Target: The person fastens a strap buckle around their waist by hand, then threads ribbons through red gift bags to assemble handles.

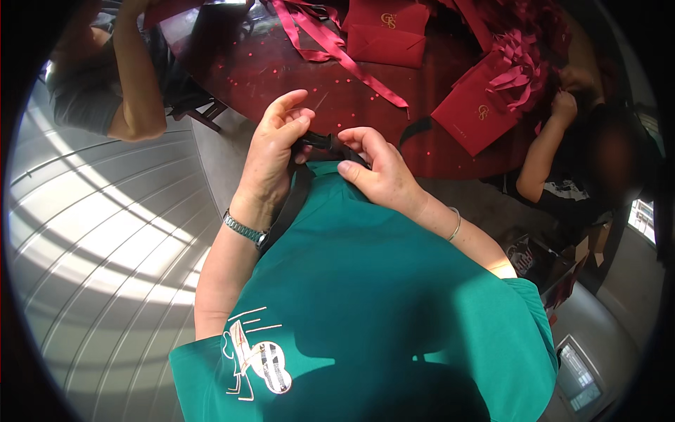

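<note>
My left hand (273, 144), with a metal watch at the wrist, is closed around a black strap (292, 200) in front of my green shirt. The thumb is bent in towards the fingers, and the index finger sticks up. My right hand (380, 165), a bangle on its wrist, has curled fingers on the other side of a black plastic piece like a buckle (320, 141) between the two hands. The hold of the right fingers is partly hidden. A loose black strap end (415, 131) lies over the table edge, right of my right hand.
A dark red table (246, 84) with small red scraps stands ahead. On it lie a pink ribbon (362, 76), a red gift bag (387, 35) and another red bag (474, 112) with bunched ribbons. One person (130, 91) sits at left, another person's hand (564, 107) at right.
</note>
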The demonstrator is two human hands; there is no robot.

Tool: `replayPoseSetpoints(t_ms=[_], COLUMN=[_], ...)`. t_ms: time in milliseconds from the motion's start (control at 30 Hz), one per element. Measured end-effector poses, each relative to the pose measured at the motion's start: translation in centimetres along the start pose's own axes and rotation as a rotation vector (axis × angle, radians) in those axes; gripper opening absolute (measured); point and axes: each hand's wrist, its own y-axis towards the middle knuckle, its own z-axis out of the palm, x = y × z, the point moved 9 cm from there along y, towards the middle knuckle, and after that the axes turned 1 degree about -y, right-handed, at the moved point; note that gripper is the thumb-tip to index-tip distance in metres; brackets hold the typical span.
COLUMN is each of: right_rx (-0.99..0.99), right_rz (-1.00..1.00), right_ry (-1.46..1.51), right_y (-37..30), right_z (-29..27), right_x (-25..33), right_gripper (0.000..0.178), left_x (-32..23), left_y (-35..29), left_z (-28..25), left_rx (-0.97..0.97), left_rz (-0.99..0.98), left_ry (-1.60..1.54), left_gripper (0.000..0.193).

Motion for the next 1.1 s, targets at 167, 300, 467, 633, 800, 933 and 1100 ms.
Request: replayPoseSetpoints(t_ms=[167,300,467,633,800,933,1100], right_rx=[-0.006,-0.039,-0.085,-0.113,-0.124,-0.093,0.181], right_rz=[0.053,0.099,0.015,-0.057,-0.076,-0.019,0.080], right_ry=[-0.053,-0.057,-0.129,-0.192,-0.226,-0.071,-0.226], right_y=[0.0,0.0,0.0,-0.1,0.0,0.2,0.3], right_z=[0.7,0.9,1.1,1.2,1.6,1.8,0.8], right_x=[-0.1,-0.2,1.1,2.0,2.2,2.3,2.4], right_gripper=[0.036,0.033,0.033,0.036,0.038,0.035,0.031], left_x=[-0.8,-0.9,-1.2,-0.4,1.1,-1.1,-0.2], left_y=[-0.6,-0.4,-1.0,-1.1,-0.9,-1.1,-2.9], left_z=[-0.1,-0.3,0.1,0.6,1.0,1.8,-1.0], left_rx=[0.140,0.184,0.189,0.283,0.441,0.559,0.741], left_rz=[0.007,-0.020,0.003,-0.023,0.014,0.221,0.047], left_ry=[0.020,0.065,0.149,0.200,0.425,0.678,1.034], left_gripper=[0.044,0.044,0.045,0.045,0.051,0.062,0.059])
